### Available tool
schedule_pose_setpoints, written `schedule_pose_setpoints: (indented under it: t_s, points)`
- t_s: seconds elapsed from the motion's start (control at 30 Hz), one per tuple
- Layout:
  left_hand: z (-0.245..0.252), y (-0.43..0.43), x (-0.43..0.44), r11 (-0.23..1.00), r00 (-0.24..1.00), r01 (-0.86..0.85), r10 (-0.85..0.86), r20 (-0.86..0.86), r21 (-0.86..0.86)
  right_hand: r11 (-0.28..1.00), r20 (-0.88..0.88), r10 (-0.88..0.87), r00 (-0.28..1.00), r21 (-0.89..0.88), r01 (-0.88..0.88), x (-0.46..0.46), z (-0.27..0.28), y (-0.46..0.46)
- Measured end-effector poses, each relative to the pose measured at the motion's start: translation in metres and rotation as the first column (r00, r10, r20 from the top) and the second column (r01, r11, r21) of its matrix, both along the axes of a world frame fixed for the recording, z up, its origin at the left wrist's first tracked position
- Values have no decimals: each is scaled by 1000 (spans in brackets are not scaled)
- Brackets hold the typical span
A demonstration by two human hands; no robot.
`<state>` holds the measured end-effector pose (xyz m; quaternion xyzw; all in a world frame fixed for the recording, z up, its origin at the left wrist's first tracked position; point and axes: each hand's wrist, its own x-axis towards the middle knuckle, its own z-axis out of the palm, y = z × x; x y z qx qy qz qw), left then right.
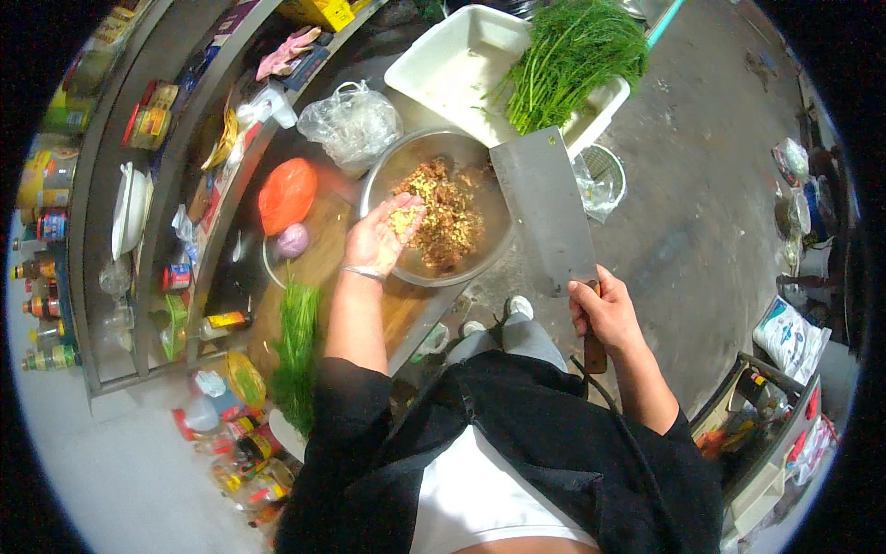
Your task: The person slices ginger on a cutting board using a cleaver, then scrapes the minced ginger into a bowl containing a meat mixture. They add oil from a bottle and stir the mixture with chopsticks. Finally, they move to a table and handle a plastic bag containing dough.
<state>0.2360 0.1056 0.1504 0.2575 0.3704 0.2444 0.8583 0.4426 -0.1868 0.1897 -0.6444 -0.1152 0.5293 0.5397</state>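
Palm up, my left hand (377, 242) cups pale yellow chopped bits (403, 220), perhaps ginger or garlic, over the near left rim of a large stainless steel bowl (497, 232). Inside the bowl lies a brown minced mixture (450, 225), with similar yellow bits scattered on top. My right hand (609, 315) grips the wooden handle of a broad cleaver (543, 208). Its blade points away from me, beside the bowl's right side, and its far end overlaps the rim in view. Whether blade and bowl touch, I cannot tell.
A white plastic basin (443, 76) with leafy green herbs (567, 62) stands beyond the bowl. On the wooden board (325, 242) are an orange plastic bag (287, 194), a purple onion (293, 239) and a green bunch (297, 339). Shelves with bottles flank the left. A strainer basket (612, 173) sits right.
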Motion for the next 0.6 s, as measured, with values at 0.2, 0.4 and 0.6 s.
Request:
schedule_pose_setpoints:
  t_s: [0.2,0.4,0.6]
  points:
    - [18,-3,6,901,987,-117,154,-55,417,1000,15,-8,1000,3,8,4,-1,7]
    - [-37,-1,31,50,765,434,507,-398,899,1000,44,-11,999,13,10,8,0,14]
    - [-58,-4,36,488,571,573,338,-748,658,999,22,21,1000,28,-22,2,3,23]
